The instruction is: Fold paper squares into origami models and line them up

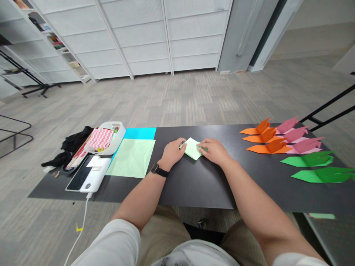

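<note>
Head view: both curled hands (172,152) (215,151) hold green paper (192,149).

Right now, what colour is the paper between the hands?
The folded paper is pale green, head view.

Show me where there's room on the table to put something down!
Bare table lies between the forearms, this side of the folded paper, and between the right hand and orange folds. Crowded: left end, with box, phone, sheets; right end, with pink folds and green folds.

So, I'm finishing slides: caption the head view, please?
Left hand and right hand hold folded pale-green paper; colourful paper figures sit to the right.
</note>
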`<state>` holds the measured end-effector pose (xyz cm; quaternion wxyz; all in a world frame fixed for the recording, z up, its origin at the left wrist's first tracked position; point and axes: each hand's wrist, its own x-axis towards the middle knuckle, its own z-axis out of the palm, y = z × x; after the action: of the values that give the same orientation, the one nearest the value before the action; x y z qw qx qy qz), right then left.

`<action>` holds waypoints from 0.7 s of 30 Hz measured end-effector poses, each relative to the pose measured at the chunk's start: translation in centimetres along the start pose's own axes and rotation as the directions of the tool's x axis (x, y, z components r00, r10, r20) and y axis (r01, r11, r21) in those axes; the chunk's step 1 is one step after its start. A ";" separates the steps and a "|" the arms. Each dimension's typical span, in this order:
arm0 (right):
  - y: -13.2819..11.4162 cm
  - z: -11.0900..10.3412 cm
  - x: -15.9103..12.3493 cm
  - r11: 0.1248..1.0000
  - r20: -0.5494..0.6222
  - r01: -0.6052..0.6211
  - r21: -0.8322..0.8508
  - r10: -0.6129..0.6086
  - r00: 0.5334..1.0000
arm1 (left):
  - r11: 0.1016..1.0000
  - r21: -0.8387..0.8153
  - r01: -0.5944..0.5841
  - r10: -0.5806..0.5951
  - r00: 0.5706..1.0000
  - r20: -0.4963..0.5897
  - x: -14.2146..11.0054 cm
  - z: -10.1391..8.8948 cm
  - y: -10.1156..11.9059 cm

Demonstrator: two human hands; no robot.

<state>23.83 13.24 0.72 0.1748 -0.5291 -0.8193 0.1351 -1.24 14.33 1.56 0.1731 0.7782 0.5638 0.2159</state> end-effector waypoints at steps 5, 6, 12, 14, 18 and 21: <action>0.4 0.1 -0.1 0.993 -0.012 -0.054 -0.103 0.053 0.999 | 0.998 -0.021 -0.065 0.066 0.997 0.051 -0.4 -0.1 0.5; 0.6 0.1 -0.1 0.993 -0.015 -0.052 -0.109 0.051 0.999 | 0.996 -0.004 -0.085 0.085 0.996 0.040 -0.4 -0.1 0.5; 0.8 0.7 0.0 0.992 -0.038 -0.021 -0.122 0.016 0.999 | 0.963 0.023 -0.269 0.270 0.960 -0.073 -0.3 -0.2 -0.2; 0.8 0.9 0.0 0.992 -0.055 -0.011 -0.122 0.004 0.998 | 0.932 -0.046 -0.360 0.359 0.933 -0.026 -0.3 -0.1 -0.2; 1.1 1.2 0.1 0.995 -0.104 0.001 -0.104 -0.012 0.995 | 0.906 -0.078 -0.416 0.423 0.897 0.128 -0.6 0.3 0.1; 1.5 1.2 0.2 0.995 -0.166 -0.043 -0.085 0.029 0.986 | 0.920 -0.024 -0.392 0.388 0.897 0.213 -0.7 0.5 0.1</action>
<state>24.49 13.98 -0.93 0.2158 -0.5604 -0.7975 0.0576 -1.10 13.58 1.05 0.1782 0.8955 0.3768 0.1559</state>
